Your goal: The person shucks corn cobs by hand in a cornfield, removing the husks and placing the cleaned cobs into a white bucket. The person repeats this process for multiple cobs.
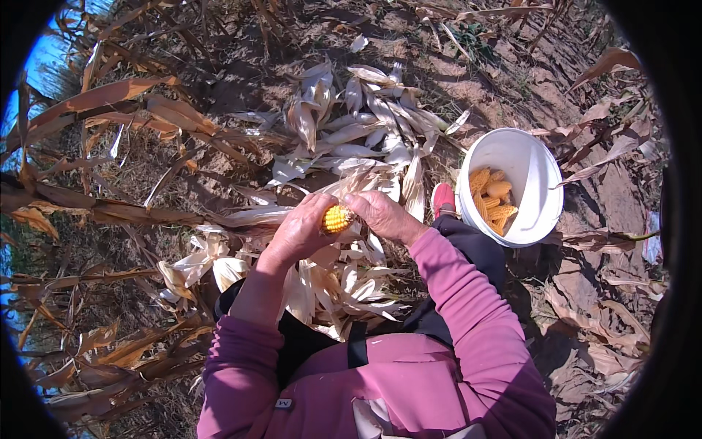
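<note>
A yellow ear of corn (337,219) is held between my two hands above my lap, its kernels partly bared. My left hand (298,228) is closed around the ear from the left. From the other side, my right hand (386,218) is closed at the ear's end, thumb against it; its other fingers are partly hidden. Pale husk leaves (360,178) show just beyond the hands, and I cannot tell whether they are still attached to this ear.
To the right stands a white bucket (537,183) with several husked ears (491,197) inside. Stripped husks (365,132) are heaped on the soil ahead, with more below my hands. Dry corn stalks (88,205) lean in from the left. A red shoe (443,199) is beside the bucket.
</note>
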Action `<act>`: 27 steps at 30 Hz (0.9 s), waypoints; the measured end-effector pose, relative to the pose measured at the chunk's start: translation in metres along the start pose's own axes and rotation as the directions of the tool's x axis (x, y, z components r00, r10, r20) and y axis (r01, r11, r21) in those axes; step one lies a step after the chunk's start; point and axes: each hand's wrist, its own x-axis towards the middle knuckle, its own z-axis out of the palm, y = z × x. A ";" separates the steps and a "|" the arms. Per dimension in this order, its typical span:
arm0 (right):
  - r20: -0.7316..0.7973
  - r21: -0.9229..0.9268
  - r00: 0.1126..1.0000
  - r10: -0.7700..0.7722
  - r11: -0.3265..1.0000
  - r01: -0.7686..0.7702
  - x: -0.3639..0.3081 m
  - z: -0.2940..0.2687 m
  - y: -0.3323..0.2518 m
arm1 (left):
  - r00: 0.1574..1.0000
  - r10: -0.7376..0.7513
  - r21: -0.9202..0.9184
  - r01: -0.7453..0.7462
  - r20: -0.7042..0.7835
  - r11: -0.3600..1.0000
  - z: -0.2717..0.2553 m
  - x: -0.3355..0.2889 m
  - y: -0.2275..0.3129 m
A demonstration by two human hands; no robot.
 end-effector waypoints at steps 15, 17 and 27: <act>-0.221 0.025 0.975 0.008 1.000 -0.003 0.001 0.003 -0.010 | 0.958 -0.266 -0.290 0.285 0.105 0.914 0.007 0.006 -0.007; -0.139 0.032 0.990 0.002 0.999 0.003 0.000 -0.005 -0.021 | 0.927 -0.264 -0.478 0.364 0.266 0.799 0.004 0.007 -0.005; 0.029 0.147 0.996 -0.081 0.986 0.076 -0.009 -0.020 -0.037 | 0.844 -0.214 -0.692 0.528 0.492 0.493 -0.005 0.009 0.003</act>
